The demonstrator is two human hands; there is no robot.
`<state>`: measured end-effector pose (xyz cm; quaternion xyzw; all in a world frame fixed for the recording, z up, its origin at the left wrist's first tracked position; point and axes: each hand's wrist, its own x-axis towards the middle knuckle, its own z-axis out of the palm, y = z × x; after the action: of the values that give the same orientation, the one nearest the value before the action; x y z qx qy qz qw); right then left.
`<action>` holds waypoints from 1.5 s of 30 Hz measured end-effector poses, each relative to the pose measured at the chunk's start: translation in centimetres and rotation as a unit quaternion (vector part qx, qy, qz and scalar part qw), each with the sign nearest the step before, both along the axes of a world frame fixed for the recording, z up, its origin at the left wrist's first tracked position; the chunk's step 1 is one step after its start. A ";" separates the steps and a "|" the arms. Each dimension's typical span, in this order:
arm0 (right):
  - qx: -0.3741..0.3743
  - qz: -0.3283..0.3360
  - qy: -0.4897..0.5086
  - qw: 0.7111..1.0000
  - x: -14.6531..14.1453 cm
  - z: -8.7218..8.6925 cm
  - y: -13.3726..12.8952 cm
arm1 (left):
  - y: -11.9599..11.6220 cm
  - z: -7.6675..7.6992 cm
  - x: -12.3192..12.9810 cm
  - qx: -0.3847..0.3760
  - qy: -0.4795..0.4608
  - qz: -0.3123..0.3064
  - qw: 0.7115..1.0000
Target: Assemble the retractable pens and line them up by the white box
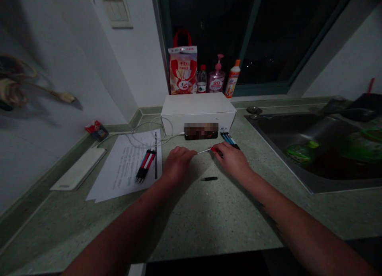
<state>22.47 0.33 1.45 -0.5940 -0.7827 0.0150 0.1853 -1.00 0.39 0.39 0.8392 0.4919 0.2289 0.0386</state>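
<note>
My left hand [177,163] and my right hand [232,159] are over the speckled green countertop [215,224], with a thin white pen refill [205,151] running between them. The left fingertips pinch one end of it. The right fingers hold the other end, which has a red part and is partly hidden. A black pen barrel [209,179] lies just below the gap between my hands. To the left, a bundle of red-and-black pens [145,165] rests on printed white paper [125,168]. Blue-and-black pens [229,140] lie just beyond my right hand.
A white box [197,112] stands at the back, with a blurred dark rectangular object [201,131] before it and a white cable [152,130] beside it. Several bottles [216,79] line the windowsill. A steel sink [310,148] lies right.
</note>
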 end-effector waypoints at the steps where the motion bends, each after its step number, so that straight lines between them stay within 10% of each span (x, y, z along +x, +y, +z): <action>1: -0.002 0.011 -0.002 1.000 0.0 0.1 0.0 | 0.0 0.0 0.0 0.002 0.003 0.000 1.000; 8: -0.014 0.129 0.008 0.991 -0.8 0.3 -0.4 | -0.1 -0.4 0.3 0.005 -0.027 -0.018 0.999; 14: -0.016 0.060 0.097 0.993 -0.9 -0.7 -0.3 | -0.4 -0.6 0.6 0.078 -0.113 0.044 0.989; 22: -0.003 0.017 0.140 0.990 -0.7 -0.8 0.0 | -1.4 -0.5 1.4 -0.039 -0.028 -0.203 0.978; 35: 0.034 0.018 0.085 0.996 -0.2 -0.8 0.0 | -1.8 -0.6 1.9 -0.054 0.042 -0.234 0.970; 45: 0.054 0.058 0.068 0.995 0.2 -1.0 0.2 | -0.4 -1.3 0.6 0.019 -0.193 -0.035 0.980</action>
<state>22.64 0.52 0.48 -0.5340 -0.8014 0.0233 0.2686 -0.41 0.02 -0.88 0.7967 0.4408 0.3940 0.1252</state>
